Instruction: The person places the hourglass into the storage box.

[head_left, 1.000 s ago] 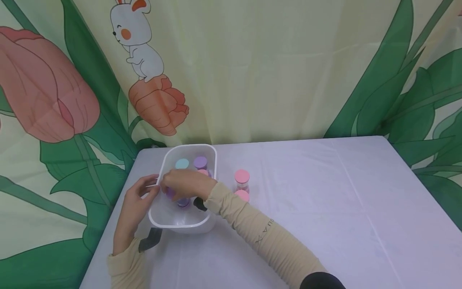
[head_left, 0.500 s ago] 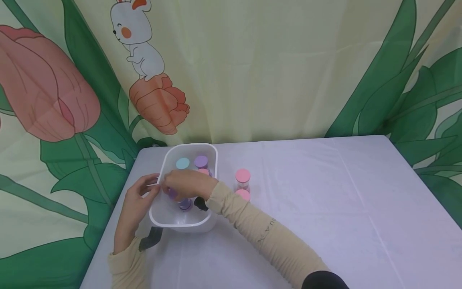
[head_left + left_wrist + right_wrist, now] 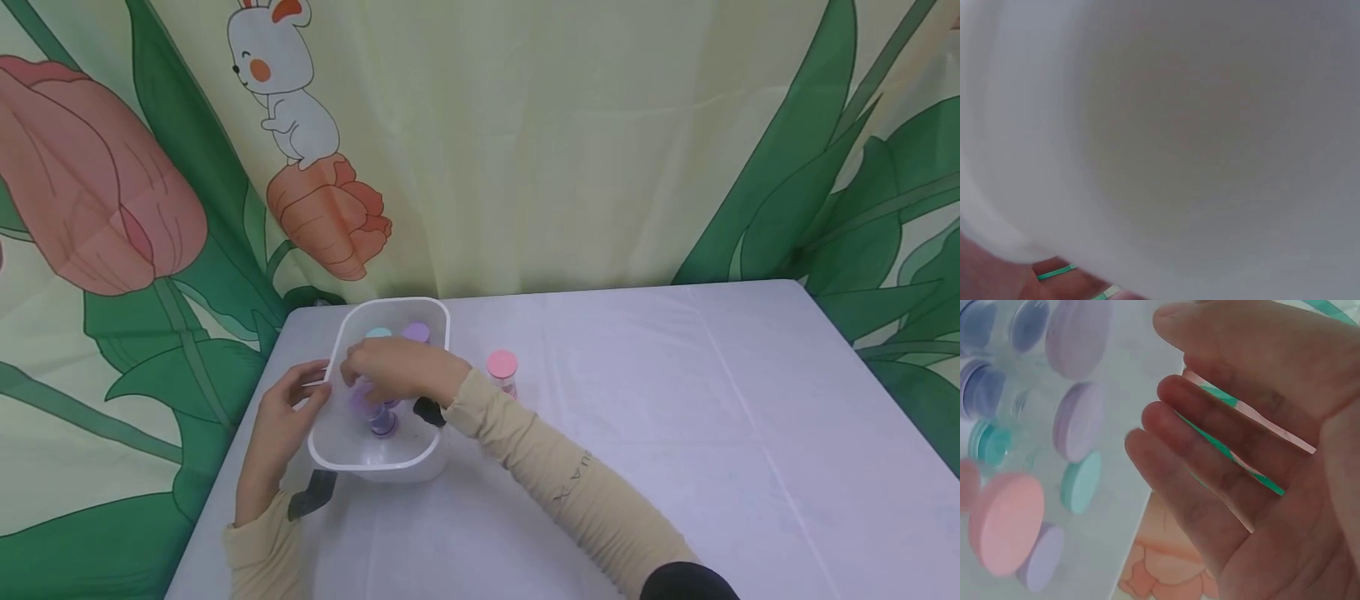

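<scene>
My right hand [image 3: 405, 369] hovers over a white plastic bin [image 3: 330, 457], fingers extended and apart with nothing between them, as the right wrist view shows. Beneath it stand several small clear cylinders with coloured end caps. A purple-capped cylinder [image 3: 382, 422] leans slightly near the bin's middle, closest to my right fingers. Farther back are a teal cap [image 3: 1082, 481] and a purple cap [image 3: 416, 332]; a pink cap [image 3: 1007, 524] shows in the right wrist view. My left hand [image 3: 279, 425] rests its fingertips and thumb against the bin's left outer side. The bin's blurred wall [image 3: 1210, 156] fills the left wrist view.
A pink-capped cylinder [image 3: 502, 367] stands on the white-covered table [image 3: 637, 417] right of the bin, partly behind my right sleeve [image 3: 562, 471]. A curtain [image 3: 555, 150] printed with a rabbit and plants hangs behind the table.
My right hand has let go of a purple-capped cylinder and shifted a little right and up. The second pink cap outside the bin is now hidden by my sleeve. My left hand stays put.
</scene>
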`<state>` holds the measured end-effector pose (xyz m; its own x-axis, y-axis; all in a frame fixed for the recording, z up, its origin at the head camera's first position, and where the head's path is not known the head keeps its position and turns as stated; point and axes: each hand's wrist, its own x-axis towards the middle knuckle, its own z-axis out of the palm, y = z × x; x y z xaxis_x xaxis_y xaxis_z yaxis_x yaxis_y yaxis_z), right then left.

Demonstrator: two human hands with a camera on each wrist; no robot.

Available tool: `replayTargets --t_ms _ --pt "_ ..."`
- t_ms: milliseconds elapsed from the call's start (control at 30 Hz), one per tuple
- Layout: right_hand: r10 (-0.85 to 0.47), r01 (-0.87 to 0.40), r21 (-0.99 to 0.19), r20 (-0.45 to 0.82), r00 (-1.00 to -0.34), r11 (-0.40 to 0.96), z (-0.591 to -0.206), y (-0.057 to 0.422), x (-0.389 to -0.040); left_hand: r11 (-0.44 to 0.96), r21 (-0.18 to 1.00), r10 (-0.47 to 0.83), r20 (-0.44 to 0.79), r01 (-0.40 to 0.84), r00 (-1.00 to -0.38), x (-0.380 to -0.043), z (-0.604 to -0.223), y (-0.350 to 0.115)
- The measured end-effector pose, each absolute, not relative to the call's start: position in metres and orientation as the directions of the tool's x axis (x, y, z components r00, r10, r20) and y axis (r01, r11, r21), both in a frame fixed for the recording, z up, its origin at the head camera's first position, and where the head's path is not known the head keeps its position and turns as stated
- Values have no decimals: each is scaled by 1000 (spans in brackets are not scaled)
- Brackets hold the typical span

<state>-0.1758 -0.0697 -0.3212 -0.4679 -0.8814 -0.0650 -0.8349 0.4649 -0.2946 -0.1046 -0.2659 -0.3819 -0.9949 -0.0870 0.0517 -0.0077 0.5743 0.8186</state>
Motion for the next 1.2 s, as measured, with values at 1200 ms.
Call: replayTargets --t_ms 1200 --pt "-825 -796 -383 135 -549 468 -326 30 -178 580 813 -120 32 -44 -992 -104 -383 -262"
